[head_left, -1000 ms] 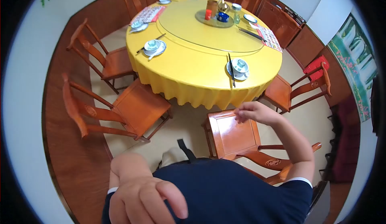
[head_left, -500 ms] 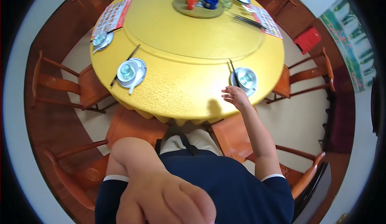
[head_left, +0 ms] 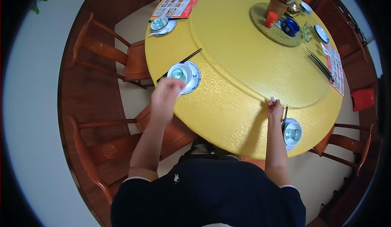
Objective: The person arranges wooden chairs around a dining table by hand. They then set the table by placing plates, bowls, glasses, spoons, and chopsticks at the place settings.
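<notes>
My left hand (head_left: 163,96) is at the near edge of a white bowl (head_left: 186,70) with a small glass (head_left: 177,74) in it. Its fingers are smeared by motion, and what they touch is unclear. The bowl stands on a blue-patterned plate (head_left: 194,80), with dark chopsticks (head_left: 191,56) beside it. Over the yellow tablecloth (head_left: 228,105), my right hand (head_left: 275,109) has its fingers drawn together around something small and pale that I cannot make out. It is just left of another bowl (head_left: 288,138) with a glass (head_left: 295,134) in it.
A glass turntable (head_left: 244,48) carries a round tray (head_left: 264,30) with a brown container (head_left: 277,5), a red cup (head_left: 271,19) and a blue bowl (head_left: 290,26). Red-edged menu sheets (head_left: 179,1) lie near the rim. Wooden chairs (head_left: 108,149) surround the table.
My left hand has risen from near my body to the left bowl. My right hand now has its fingers drawn together beside the right bowl. The view has moved closer and turned.
</notes>
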